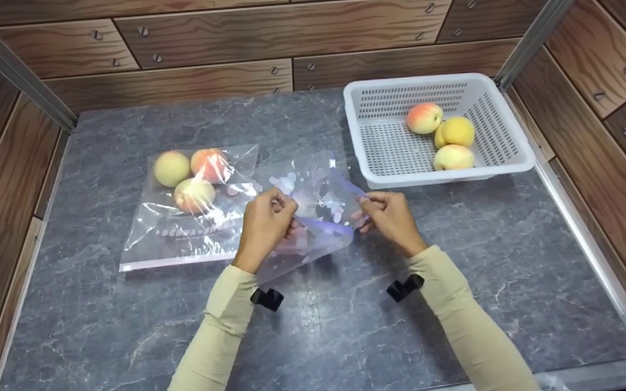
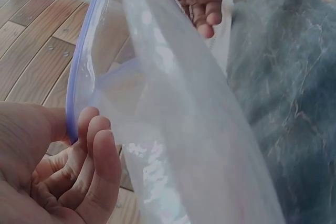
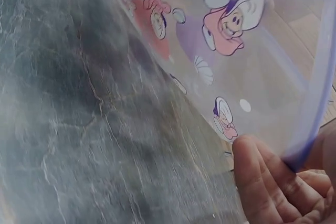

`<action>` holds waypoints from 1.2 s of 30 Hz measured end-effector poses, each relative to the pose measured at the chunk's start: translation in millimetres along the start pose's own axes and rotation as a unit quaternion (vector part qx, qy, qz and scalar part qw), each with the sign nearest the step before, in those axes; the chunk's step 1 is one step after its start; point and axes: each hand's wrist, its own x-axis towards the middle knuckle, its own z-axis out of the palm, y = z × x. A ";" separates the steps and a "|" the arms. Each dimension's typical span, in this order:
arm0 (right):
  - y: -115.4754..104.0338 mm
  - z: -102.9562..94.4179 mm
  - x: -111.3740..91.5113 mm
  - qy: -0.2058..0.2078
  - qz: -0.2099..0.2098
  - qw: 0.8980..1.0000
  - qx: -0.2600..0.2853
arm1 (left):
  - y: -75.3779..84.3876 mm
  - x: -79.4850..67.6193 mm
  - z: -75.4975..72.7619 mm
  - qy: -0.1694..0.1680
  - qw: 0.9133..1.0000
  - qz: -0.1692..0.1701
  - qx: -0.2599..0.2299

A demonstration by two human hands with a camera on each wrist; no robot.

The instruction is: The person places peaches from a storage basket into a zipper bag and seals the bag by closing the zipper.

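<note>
A clear zip bag [image 1: 318, 201] with cartoon prints and a purple zip edge is spread between both hands, its mouth parted. My left hand [image 1: 270, 220] pinches one side of the purple edge between thumb and fingers, seen close in the left wrist view [image 2: 73, 135]. The other side of the edge is pinched by my right hand [image 1: 389, 217], and the right wrist view shows its fingers [image 3: 262, 182] at the printed film. Left of this bag lies a second clear zip bag [image 1: 182, 244] with three peaches [image 1: 194, 194] inside.
A white perforated basket [image 1: 362, 157] stands at the back right, holding a red-yellow peach [image 1: 424, 118], a yellow peach [image 1: 457, 132] and a pale one [image 1: 454, 157]. Wood-patterned walls [image 1: 210, 38] border the dark marbled table [image 1: 313, 336] at the back and sides.
</note>
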 end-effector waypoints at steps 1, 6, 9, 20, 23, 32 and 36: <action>0.4 -1.6 0.4 0.001 0.001 1.000 0.002 | -0.4 -0.3 -2.2 0.001 1.000 -0.001 -0.002; 0.5 -9.2 1.1 0.008 0.004 1.000 0.007 | -2.6 -2.0 -13.2 0.010 1.000 0.006 -0.014; -1.9 -13.9 1.2 0.009 0.014 1.000 0.009 | -3.2 -1.9 -18.0 0.013 1.000 0.013 -0.014; -10.1 -23.6 1.9 0.005 0.014 1.000 0.002 | 0.1 -4.0 -24.7 0.008 1.000 0.021 -0.001; -11.4 -22.2 1.4 -0.003 0.016 1.000 0.000 | 2.2 -4.9 -19.3 -0.001 1.000 0.024 -0.003; -16.8 -11.7 0.6 -0.060 -0.009 0.998 -0.035 | 14.3 3.0 10.4 -0.065 0.996 0.057 -0.019; -21.1 -11.4 1.4 -0.087 -0.001 0.993 -0.076 | 16.8 4.2 16.7 -0.074 0.995 0.060 -0.016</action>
